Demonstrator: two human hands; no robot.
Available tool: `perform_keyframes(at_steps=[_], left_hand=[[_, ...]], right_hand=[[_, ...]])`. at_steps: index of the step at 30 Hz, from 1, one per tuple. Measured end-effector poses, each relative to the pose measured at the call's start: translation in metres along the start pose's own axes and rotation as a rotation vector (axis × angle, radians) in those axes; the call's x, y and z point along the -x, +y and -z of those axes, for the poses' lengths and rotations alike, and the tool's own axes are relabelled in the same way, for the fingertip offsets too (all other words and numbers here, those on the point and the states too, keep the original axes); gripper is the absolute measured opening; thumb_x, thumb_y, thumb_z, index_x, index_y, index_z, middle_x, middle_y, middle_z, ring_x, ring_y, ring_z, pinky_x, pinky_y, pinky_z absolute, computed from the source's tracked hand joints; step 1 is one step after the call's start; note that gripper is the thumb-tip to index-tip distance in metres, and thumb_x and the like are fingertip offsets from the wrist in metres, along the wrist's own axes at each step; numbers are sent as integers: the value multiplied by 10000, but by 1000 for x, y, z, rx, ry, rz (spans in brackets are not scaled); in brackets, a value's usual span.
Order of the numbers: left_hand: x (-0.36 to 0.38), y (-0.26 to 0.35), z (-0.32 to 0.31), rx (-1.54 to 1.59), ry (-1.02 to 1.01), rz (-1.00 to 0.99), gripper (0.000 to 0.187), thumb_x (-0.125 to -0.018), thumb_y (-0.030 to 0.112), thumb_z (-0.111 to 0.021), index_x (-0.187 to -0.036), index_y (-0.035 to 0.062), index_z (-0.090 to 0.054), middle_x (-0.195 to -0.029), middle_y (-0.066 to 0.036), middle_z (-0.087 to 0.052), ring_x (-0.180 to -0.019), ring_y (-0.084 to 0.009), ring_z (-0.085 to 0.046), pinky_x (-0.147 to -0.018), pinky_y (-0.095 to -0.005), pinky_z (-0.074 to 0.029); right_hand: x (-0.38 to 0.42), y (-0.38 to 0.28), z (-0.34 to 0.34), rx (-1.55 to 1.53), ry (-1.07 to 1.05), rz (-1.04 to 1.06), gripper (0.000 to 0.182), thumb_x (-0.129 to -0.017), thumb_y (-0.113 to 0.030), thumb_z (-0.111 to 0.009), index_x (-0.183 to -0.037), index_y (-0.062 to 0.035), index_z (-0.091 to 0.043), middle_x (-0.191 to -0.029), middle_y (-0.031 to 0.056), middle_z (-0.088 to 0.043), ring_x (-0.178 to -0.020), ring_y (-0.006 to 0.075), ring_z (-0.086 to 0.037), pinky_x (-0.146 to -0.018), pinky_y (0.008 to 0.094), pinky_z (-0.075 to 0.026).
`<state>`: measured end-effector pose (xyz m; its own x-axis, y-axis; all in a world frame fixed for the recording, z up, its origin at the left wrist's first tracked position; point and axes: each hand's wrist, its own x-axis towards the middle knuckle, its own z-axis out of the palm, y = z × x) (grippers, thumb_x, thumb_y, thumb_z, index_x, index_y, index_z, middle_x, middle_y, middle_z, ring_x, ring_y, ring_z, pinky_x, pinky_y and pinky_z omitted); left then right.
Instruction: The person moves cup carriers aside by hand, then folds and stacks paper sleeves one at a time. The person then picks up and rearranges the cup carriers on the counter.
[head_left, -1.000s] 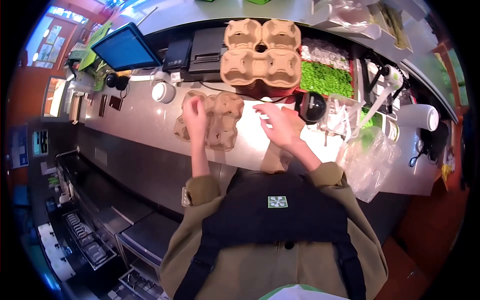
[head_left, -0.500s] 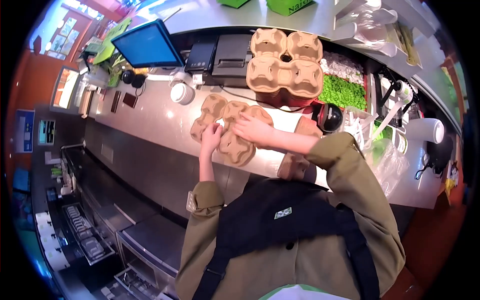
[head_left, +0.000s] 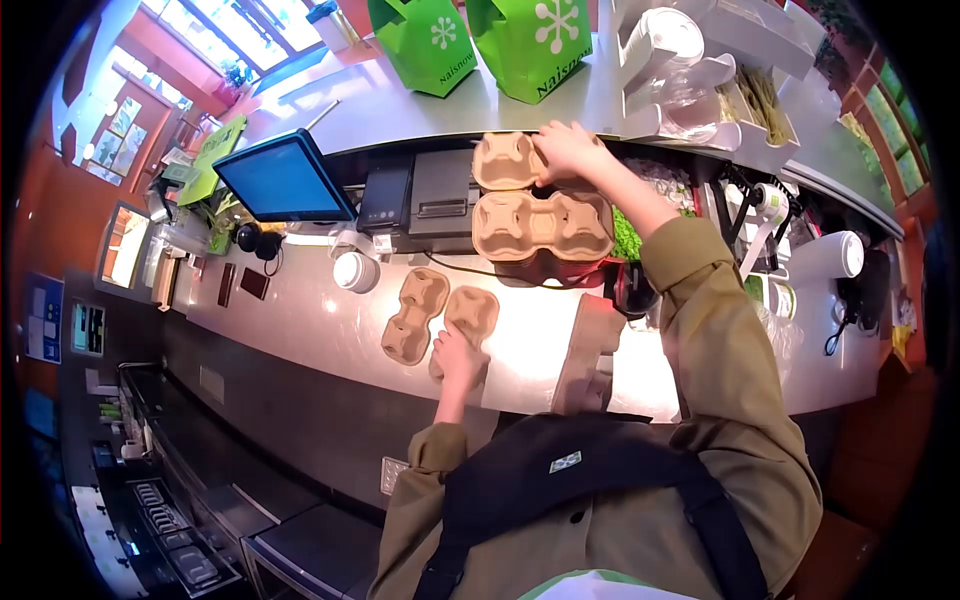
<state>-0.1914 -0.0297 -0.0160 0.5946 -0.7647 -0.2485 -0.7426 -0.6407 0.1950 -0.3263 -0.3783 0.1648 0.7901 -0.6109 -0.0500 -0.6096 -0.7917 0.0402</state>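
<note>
My left hand [head_left: 457, 357] is at the near end of a brown moulded-pulp two-cup carrier [head_left: 473, 308], fingers closed on its edge. A matching two-cup carrier [head_left: 415, 316] lies just to the left on the steel counter. My right hand [head_left: 568, 150] reaches to the back, its fingers bent over a cup carrier on top of a stack. That hand covers most of this piece. Left of it sits another pulp cup section [head_left: 502, 161], and in front is a stacked two-cup carrier [head_left: 543, 225].
A blue-screened monitor [head_left: 283, 176], a black printer [head_left: 440, 203] and a white lidded tub [head_left: 355, 271] stand on the counter [head_left: 300, 315]. More pulp carriers [head_left: 588, 350] stand near its front edge. Green paper bags [head_left: 530, 45] are on the back shelf.
My right hand has left the carriers on the counter and moved up to the back stack. My left hand has shifted right and lower. The camera view has tilted upward.
</note>
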Motion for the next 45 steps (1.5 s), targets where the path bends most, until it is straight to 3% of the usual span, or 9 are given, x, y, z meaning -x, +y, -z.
perform_keyframes(at_steps=[7,13,18,25,31,33,37,42,45], left_hand=[[44,24,187,395,-554,-626,1019,-574,310,-820,-1348,-59,-269,-1162,-261,-546,-1035,-383,-584,-892,-397,-485],[-3,140,272,286,194,-480,1140,-628,376,-753,-1461,-34,-91,-1142,-273,-585,-1013,-391,-620,-833,-393,-518],[-88,208,235,-50,74,-252,1176,-640,598,-708,-1485,21,-128,-1214,-279,-564,-1060,-398,-603,-896,-431,-496],[-141,40,169,517,456,-85,830,-772,525,-674,-1359,-2,-416,-1251,-280,-545,-1122,-389,-565,-930,-418,-459],[-75,-108,34,-39,-46,56,1039,-512,425,-852,-1340,12,-378,-1316,-191,-442,-1222,-346,-460,-965,-433,-448],[-55,-118,18,-34,44,7,1058,-467,392,-877,-1323,9,-387,-1217,-186,-480,-1150,-373,-493,-949,-440,-457],[-10,-90,28,-93,-178,-16,990,-491,393,-872,-1265,-31,-425,-1204,-222,-475,-1093,-407,-519,-900,-456,-492],[52,7,123,425,-714,-500,955,-581,279,-847,-1326,-83,-373,-1225,-266,-513,-1176,-341,-517,-980,-380,-431],[63,79,212,381,-598,-668,939,-606,244,-819,-1370,-17,-338,-1166,-208,-552,-1094,-310,-567,-934,-375,-459]], right_hand=[[18,14,-28,-182,400,36,585,-770,-428,-694,-1199,-49,-576,-1254,144,-493,-1188,304,-451,-970,416,-396],[64,-8,-11,-515,724,-36,432,-852,-231,-617,-1213,-12,-528,-1231,176,-480,-1175,334,-449,-975,433,-375],[124,-6,-16,-558,750,-47,406,-836,-145,-619,-1200,-6,-508,-1209,197,-476,-1140,371,-447,-970,444,-373],[221,-6,-24,-665,794,-193,341,-828,-59,-581,-1157,-4,-514,-1160,169,-488,-1107,344,-458,-975,412,-362],[247,-33,-49,-845,746,-263,279,-865,-48,-531,-1141,-8,-527,-1163,160,-494,-1129,310,-477,-988,371,-365],[248,-41,-52,-909,754,-267,253,-863,-45,-529,-1112,-4,-540,-1139,161,-501,-1094,317,-494,-964,371,-382],[253,-54,-53,-991,736,-242,245,-854,-30,-530,-1097,-7,-554,-1106,150,-503,-1061,315,-509,-928,360,-402],[266,-59,-52,-1064,778,-294,240,-856,-6,-511,-1092,-11,-555,-1095,141,-502,-1034,277,-514,-889,339,-426],[272,-65,-59,-1086,780,-308,243,-861,7,-498,-1095,-22,-555,-1094,121,-504,-996,243,-520,-833,302,-451]])
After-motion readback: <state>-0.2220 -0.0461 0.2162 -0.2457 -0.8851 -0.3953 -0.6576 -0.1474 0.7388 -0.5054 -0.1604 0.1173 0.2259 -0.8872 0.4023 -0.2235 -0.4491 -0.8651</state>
